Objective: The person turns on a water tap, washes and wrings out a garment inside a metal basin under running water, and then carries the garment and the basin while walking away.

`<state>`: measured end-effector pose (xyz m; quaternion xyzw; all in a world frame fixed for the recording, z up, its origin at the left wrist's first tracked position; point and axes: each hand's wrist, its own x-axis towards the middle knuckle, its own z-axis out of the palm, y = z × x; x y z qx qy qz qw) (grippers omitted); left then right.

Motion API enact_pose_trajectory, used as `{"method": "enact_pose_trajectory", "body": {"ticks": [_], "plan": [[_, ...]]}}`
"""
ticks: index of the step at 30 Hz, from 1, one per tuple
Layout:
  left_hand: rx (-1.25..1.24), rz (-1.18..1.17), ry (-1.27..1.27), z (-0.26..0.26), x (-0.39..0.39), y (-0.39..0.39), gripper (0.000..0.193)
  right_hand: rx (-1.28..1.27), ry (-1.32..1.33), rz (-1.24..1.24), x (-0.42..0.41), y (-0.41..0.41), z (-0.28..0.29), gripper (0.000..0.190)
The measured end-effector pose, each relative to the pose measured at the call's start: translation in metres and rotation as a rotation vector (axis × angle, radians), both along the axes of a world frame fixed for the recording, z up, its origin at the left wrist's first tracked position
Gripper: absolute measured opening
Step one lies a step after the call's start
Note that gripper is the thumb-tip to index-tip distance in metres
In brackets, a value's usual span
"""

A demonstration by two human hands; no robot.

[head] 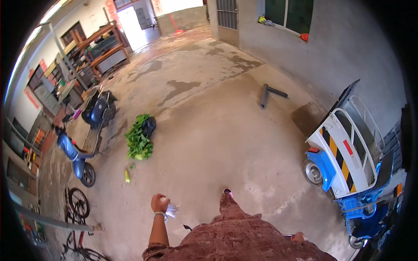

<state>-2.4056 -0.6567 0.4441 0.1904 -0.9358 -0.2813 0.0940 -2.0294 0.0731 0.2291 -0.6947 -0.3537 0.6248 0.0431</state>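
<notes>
My left hand is held out in front at the lower left, fingers curled around a thin white crumpled piece, possibly plastic or paper. A pale bracelet circles that wrist. Of my right hand, only a small part shows beside my brown garment. Next to it is a sliver of a rimmed object; whether the hand grips it is hidden. One shoe tip pokes out ahead. On the concrete floor farther off lie a heap of leafy greens and a light green vegetable.
A black plastic bag touches the greens. On the left stand a blue scooter, a dark scooter and bicycles. A blue-and-white cargo tricycle is parked at right. Grey pipes lie near the wall.
</notes>
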Motion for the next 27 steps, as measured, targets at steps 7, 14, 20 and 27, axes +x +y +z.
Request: {"method": "enact_pose_trajectory", "body": {"ticks": [7, 14, 20, 27], "plan": [[0.239, 0.33, -0.531, -0.087, -0.02, -0.025, 0.025, 0.089, 0.062, -0.216, -0.299, -0.032, 0.039, 0.004], [-0.022, 0.367, -1.225, -0.109, -0.022, -0.041, 0.031, 0.031, 0.213, -0.137, -0.592, -0.01, 0.091, 0.011], [-0.158, 0.414, -1.098, -0.125, -0.2, -0.082, 0.038, 0.01, 0.263, -0.087, -0.734, -0.054, 0.112, 0.014], [0.264, 0.279, -0.255, -0.065, -0.64, -0.075, 0.025, 0.045, 0.075, -0.219, -0.862, -0.07, 0.095, 0.01]]}}
